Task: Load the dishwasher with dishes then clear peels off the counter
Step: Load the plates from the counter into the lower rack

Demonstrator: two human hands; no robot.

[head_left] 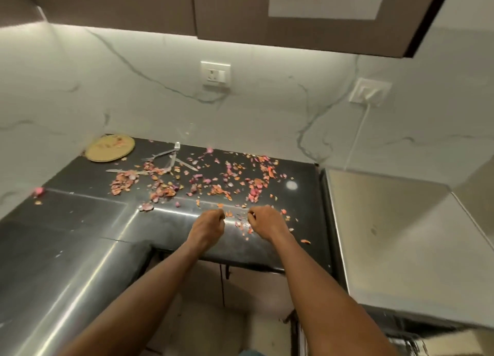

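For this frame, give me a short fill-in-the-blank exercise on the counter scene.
1. The peels lie scattered on a ____ counter.
2. The round yellow plate sits in the far ____ corner of it.
3. The left hand and right hand work near the counter's ____ edge.

Missing words: black; left; front

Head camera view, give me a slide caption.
Both hands, left and right, gather peels on the black counter.
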